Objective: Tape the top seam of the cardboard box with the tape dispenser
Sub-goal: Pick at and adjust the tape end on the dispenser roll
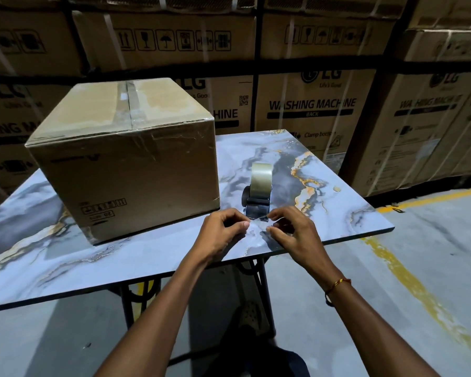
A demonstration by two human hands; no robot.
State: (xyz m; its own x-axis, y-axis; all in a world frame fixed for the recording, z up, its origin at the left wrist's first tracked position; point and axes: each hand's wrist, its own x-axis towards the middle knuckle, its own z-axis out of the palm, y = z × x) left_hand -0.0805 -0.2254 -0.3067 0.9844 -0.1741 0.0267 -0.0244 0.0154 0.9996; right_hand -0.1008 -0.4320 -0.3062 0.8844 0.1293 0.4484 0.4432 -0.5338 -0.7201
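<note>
Closed brown cardboard box (125, 159), seam already taped, stands left of upright tape dispenser (259, 190).

Marble-patterned bench (351, 213) on dark metal legs. Cardboard box (125, 170) sits on it. Tape dispenser (259, 191) stands just right of the box.

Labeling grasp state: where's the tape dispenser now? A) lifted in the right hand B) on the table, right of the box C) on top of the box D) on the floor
B: the tape dispenser stands on the table, right of the cardboard box; both hands pinch tape at its front.
</note>
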